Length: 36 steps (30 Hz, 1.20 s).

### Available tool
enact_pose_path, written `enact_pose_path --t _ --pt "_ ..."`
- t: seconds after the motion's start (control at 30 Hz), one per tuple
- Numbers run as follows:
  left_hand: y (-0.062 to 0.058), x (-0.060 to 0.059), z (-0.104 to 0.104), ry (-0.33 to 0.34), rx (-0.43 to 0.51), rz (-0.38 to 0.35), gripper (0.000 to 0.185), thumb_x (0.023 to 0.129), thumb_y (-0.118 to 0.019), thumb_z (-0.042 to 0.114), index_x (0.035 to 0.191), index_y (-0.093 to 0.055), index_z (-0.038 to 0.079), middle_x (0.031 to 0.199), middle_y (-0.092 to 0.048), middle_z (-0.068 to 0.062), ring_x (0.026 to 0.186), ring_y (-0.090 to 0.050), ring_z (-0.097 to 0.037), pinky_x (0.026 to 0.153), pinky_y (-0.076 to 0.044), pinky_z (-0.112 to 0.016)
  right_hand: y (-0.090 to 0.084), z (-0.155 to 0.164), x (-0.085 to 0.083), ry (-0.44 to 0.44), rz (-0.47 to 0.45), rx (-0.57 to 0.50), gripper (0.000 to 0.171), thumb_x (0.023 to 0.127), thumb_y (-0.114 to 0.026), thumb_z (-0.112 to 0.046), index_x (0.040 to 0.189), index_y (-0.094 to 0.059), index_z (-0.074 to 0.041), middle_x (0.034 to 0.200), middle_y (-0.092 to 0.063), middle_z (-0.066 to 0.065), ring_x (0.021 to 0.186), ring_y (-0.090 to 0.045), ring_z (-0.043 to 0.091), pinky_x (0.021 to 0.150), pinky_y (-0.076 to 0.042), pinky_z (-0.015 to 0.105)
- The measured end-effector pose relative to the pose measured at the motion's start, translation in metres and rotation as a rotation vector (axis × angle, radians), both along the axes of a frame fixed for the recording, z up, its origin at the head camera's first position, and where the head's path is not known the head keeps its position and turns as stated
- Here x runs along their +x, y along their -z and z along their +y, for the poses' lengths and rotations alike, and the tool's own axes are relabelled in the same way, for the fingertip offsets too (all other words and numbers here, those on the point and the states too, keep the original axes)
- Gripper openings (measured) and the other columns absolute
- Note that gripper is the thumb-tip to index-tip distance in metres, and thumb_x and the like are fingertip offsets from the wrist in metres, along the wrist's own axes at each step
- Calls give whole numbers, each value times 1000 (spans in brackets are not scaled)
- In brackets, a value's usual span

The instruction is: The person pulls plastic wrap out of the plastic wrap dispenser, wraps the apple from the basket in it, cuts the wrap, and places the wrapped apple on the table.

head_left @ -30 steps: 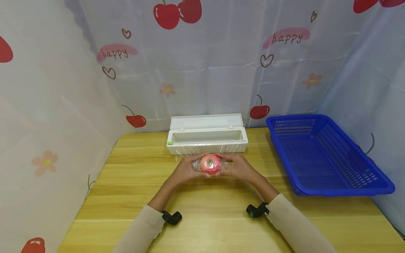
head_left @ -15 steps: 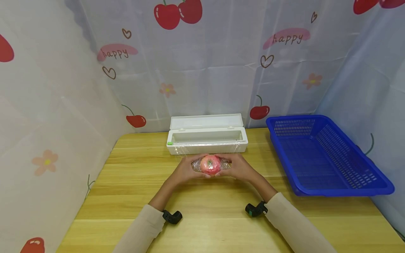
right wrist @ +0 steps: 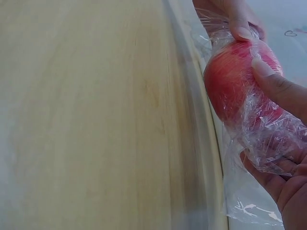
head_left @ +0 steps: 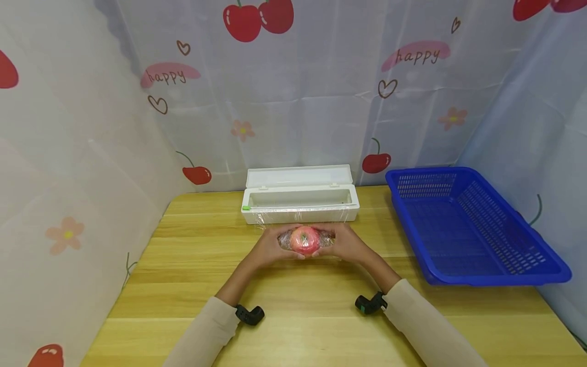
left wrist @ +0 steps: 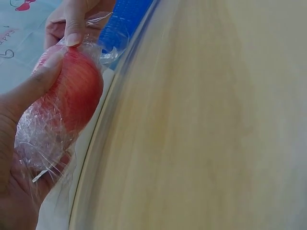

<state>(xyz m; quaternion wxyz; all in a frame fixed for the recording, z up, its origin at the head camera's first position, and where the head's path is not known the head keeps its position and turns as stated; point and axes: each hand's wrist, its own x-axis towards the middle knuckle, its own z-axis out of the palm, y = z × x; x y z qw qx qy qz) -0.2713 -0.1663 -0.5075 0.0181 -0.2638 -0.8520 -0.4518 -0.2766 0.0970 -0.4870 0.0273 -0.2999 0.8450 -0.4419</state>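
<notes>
A red apple [head_left: 304,240] wrapped in clear cling film sits between both hands in the head view. My left hand [head_left: 269,247] grips it from the left, thumb on the near side and fingers on the far side. From the right, my right hand [head_left: 345,243] holds it the same way. Bunched film [left wrist: 45,136] gathers at the apple's side inside the left palm. More crumpled film [right wrist: 271,136] fills the right palm. Just beyond the hands stands a long white cling film box [head_left: 300,215] with its lid raised; film stretches from its front edge toward the apple.
A blue plastic basket [head_left: 492,278] with slotted sides stands on the right of the wooden table [head_left: 302,326]. A green slider [head_left: 246,207] sits at the left end of the box's front edge. Printed curtains [head_left: 298,127] enclose the table at the back and sides.
The apple has shifted very slightly toward the body, and the film between it and the box shows fewer bright creases. Both hands keep their hold.
</notes>
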Motion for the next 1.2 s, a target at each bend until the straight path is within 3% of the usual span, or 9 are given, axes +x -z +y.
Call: enact_pose_path --t 0.67,1.2 --pt "8 -1 -1 8 17 -20 76 62 -98 43 131 -66 34 122 -71 9 113 -65 -13 99 -53 -39 6 -1 -3 -59 17 -18 70 71 -95 -27 132 -68 -4 123 -72 4 113 -66 19 98 -55 39" --pt "7 -3 -2 18 -10 -64 75 67 -95 45 135 -64 34 125 -69 10 116 -63 -11 100 -52 -38 7 -3 -5 -40 -41 -9 70 71 -95 -27 132 -68 -5 124 -71 3 114 -66 16 98 -55 37"
